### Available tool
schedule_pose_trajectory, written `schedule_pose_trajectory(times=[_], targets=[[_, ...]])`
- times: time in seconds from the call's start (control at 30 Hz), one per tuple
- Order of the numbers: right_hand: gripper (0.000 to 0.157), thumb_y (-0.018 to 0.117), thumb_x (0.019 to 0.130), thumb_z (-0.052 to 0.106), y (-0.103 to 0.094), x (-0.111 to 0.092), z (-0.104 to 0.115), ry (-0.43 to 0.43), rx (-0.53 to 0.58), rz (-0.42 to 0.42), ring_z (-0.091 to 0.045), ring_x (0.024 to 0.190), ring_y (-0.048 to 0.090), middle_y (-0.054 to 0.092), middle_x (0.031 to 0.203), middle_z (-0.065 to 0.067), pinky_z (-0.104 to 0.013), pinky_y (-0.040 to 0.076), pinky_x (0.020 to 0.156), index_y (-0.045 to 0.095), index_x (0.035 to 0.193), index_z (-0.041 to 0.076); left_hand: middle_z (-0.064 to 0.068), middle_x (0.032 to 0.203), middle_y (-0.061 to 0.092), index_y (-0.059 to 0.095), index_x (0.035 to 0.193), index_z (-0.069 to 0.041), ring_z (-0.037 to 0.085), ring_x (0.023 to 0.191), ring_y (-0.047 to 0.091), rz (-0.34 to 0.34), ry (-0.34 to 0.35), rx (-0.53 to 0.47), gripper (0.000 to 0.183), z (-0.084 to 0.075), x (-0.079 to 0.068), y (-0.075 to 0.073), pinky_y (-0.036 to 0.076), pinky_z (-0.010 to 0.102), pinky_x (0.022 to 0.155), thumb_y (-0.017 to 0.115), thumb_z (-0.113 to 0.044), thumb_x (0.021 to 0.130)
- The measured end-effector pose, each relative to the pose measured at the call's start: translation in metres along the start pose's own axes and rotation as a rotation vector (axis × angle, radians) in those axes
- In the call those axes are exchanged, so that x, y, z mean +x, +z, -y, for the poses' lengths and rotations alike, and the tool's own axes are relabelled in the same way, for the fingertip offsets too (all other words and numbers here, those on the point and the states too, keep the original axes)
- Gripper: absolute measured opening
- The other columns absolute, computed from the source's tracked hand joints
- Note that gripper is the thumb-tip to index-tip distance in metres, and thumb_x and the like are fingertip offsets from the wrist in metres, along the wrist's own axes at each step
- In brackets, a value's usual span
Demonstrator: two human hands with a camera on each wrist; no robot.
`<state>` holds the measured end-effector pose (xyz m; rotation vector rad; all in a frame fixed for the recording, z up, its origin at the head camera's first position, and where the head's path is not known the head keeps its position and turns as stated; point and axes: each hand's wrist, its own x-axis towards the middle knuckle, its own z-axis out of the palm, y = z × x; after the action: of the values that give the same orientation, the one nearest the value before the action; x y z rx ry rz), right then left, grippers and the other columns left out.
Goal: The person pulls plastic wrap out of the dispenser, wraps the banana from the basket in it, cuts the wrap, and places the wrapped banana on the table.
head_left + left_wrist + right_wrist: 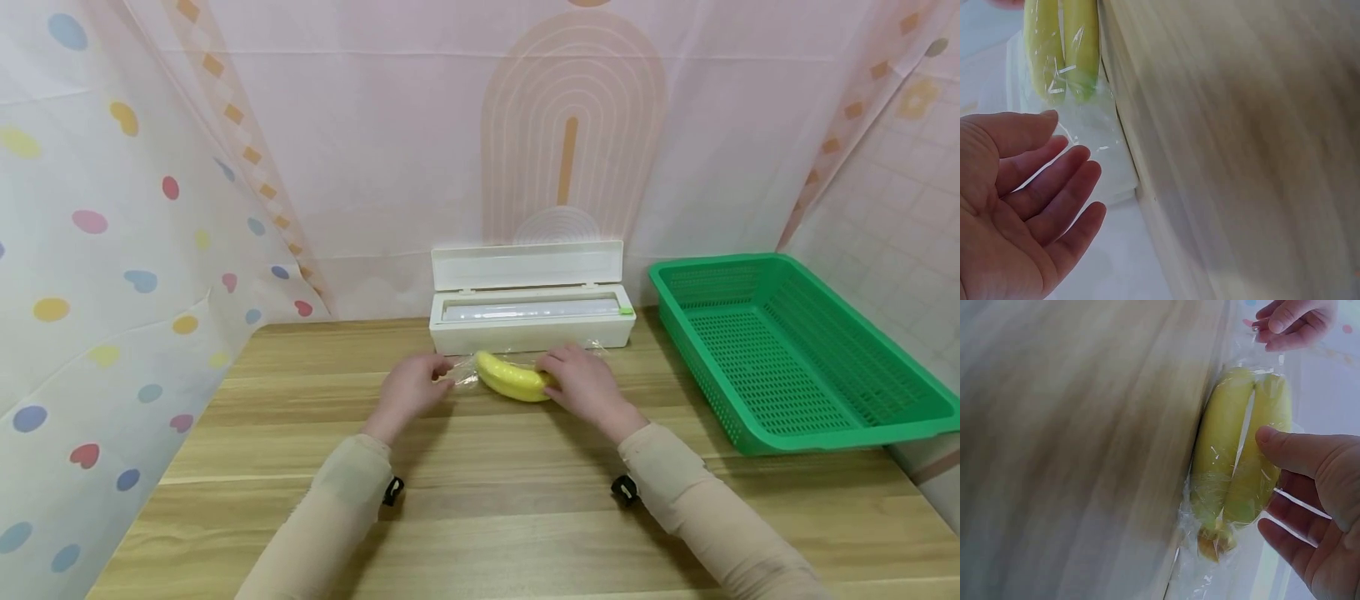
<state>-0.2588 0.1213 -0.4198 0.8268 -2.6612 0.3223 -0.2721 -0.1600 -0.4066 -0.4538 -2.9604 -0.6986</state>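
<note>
Two yellow bananas (1216, 444), joined at a brown stem (1209, 544), lie in clear plastic wrap in the right wrist view. From the head view they look like a single curved banana (510, 379). My right hand (581, 383) grips their right end, its thumb across the upper fruit and the other fingers partly hidden behind. Off the left end, my left hand (412, 389) hovers at loose plastic wrap (465, 371), thumb and fingers apart and loosely bent. The left wrist view shows that palm with nothing gripped, the wrapped tips just beyond the thumb.
Right behind the bananas stands a white wrap dispenser box (525, 337), lid raised, with a roll of film (525, 311) inside and a small green piece at its right end. A green plastic basket (757, 437) sits on the right of the wooden table (487, 533). Patterned curtains hang behind.
</note>
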Motion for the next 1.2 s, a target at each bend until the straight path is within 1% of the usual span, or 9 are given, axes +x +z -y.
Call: schedule_pose_trajectory(times=[0.2,0.3,0.47,0.67,0.83,0.93,1.0,1.07,1.2], targets=[[0.034,0.085,0.076,0.011,0.0,-0.004,-0.003,-0.048,0.021,-0.026,-0.026,0.1,0.062,0.069,0.109,-0.006,-0.041,0.054,0.086,0.07,0.107,0.01,0.012,0.106,0.071,0.071,0.115,-0.002,0.028,0.097,0.065,0.016,-0.037,-0.021,0.027,0.006,0.003,-0.007,0.053,0.046,0.084,0.068,-0.007,0.088],[0.035,0.086,0.074,0.008,0.0,-0.006,-0.004,-0.069,0.044,-0.029,-0.026,0.102,0.062,0.069,0.109,-0.005,-0.041,0.054,0.088,0.07,0.106,0.01,0.011,0.107,0.071,0.07,0.116,-0.002,0.027,0.097,0.064,0.018,-0.048,-0.031,0.027,0.008,0.005,-0.008,0.053,0.045,0.086,0.068,-0.008,0.09],[0.036,0.087,0.072,0.005,-0.002,-0.011,-0.009,-0.117,0.07,-0.041,-0.026,0.103,0.061,0.068,0.108,-0.005,-0.041,0.054,0.088,0.069,0.104,0.01,0.011,0.104,0.071,0.071,0.113,-0.001,0.026,0.094,0.065,0.005,-0.017,-0.036,0.025,0.008,0.006,-0.006,0.053,0.043,0.085,0.07,-0.009,0.089],[0.037,0.085,0.073,0.001,-0.005,-0.016,-0.016,-0.18,0.118,-0.041,-0.025,0.102,0.061,0.067,0.108,-0.005,-0.039,0.054,0.088,0.069,0.105,0.009,0.011,0.102,0.071,0.072,0.109,0.0,0.026,0.091,0.066,-0.001,0.013,-0.056,0.023,0.001,0.005,-0.002,0.055,0.042,0.083,0.071,-0.007,0.087],[0.035,0.085,0.072,0.001,-0.005,-0.019,-0.022,-0.231,0.143,-0.056,-0.023,0.1,0.061,0.067,0.104,-0.004,-0.038,0.053,0.089,0.07,0.103,0.008,0.011,0.103,0.072,0.071,0.111,0.0,0.026,0.095,0.066,0.002,0.023,-0.092,0.022,-0.003,0.006,0.0,0.054,0.043,0.087,0.069,-0.006,0.09],[0.034,0.085,0.072,0.001,-0.005,-0.021,-0.025,-0.253,0.144,-0.06,-0.023,0.099,0.061,0.067,0.103,-0.003,-0.037,0.053,0.089,0.069,0.102,0.008,0.011,0.104,0.071,0.071,0.111,0.0,0.025,0.096,0.066,0.018,0.001,-0.202,0.022,-0.005,0.008,0.003,0.054,0.041,0.087,0.069,-0.009,0.092],[0.035,0.085,0.072,0.0,-0.004,-0.021,-0.027,-0.265,0.15,-0.062,-0.023,0.1,0.06,0.067,0.103,-0.003,-0.037,0.052,0.089,0.069,0.102,0.008,0.011,0.105,0.071,0.071,0.112,-0.001,0.025,0.095,0.065,0.062,-0.036,-0.32,0.024,-0.008,0.011,0.006,0.054,0.04,0.086,0.069,-0.014,0.093],[0.035,0.085,0.072,-0.001,-0.004,-0.022,-0.028,-0.273,0.151,-0.062,-0.022,0.101,0.06,0.066,0.103,-0.003,-0.036,0.052,0.09,0.069,0.102,0.008,0.011,0.108,0.07,0.07,0.116,-0.002,0.025,0.097,0.064,0.133,-0.091,-0.435,0.03,-0.011,0.014,0.01,0.054,0.04,0.086,0.068,-0.022,0.095],[0.035,0.085,0.072,-0.001,-0.003,-0.023,-0.029,-0.276,0.149,-0.061,-0.022,0.101,0.06,0.066,0.104,-0.003,-0.036,0.052,0.09,0.069,0.102,0.009,0.014,0.12,0.065,0.063,0.128,-0.001,0.028,0.108,0.062,0.314,-0.23,-0.656,0.047,-0.017,0.021,0.016,0.052,0.043,0.093,0.064,-0.036,0.097]])
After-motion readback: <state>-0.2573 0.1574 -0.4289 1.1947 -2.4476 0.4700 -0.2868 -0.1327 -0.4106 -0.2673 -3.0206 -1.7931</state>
